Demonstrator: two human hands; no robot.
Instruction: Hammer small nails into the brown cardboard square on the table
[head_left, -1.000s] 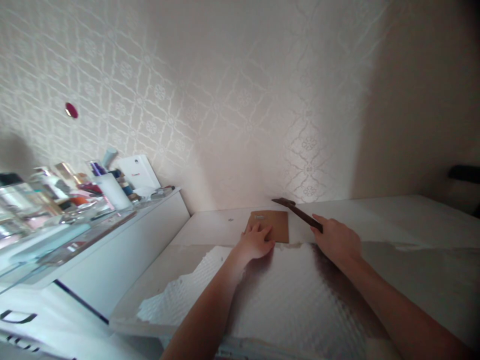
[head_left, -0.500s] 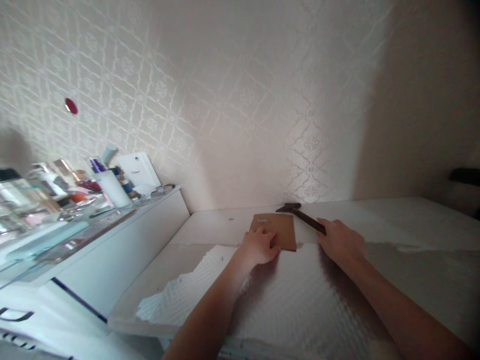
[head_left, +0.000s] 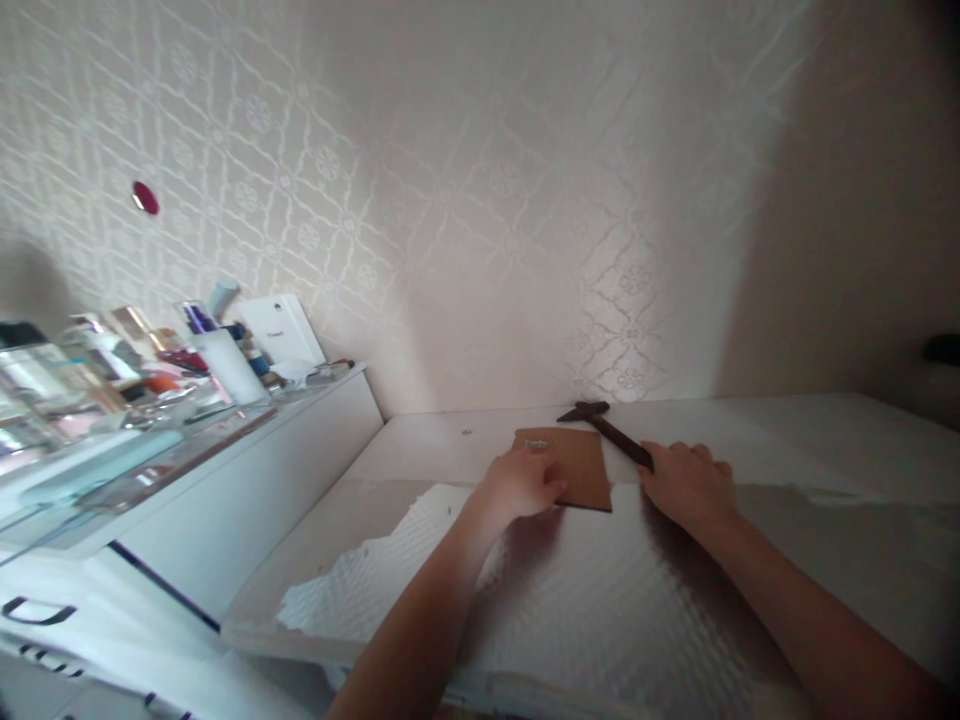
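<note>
My left hand (head_left: 525,484) is at the near left part of a brown piece of cardboard (head_left: 586,468), its thumb on top and its fingers closed at the left edge. A few small silvery metal pieces, possibly nails (head_left: 538,443), lie on the cardboard near its far left corner. To the right, my right hand (head_left: 690,484) is closed around the handle end of a dark hammer (head_left: 622,443). The hammer's head rests close to the wall, pointing away from me. My palm hides the grip end.
Crinkled white padded sheeting (head_left: 375,565) covers part of the white table (head_left: 420,445). A small round object (head_left: 466,432) lies near the wall. On the left stands a white cabinet (head_left: 247,490) crowded with bottles and a white box (head_left: 283,330). The patterned wall (head_left: 480,250) closes off the back.
The cardboard has shifted slightly right and turned, and my left fingers have gone from spread on top to closed at its left edge. My right hand still holds the hammer; the view moved a little.
</note>
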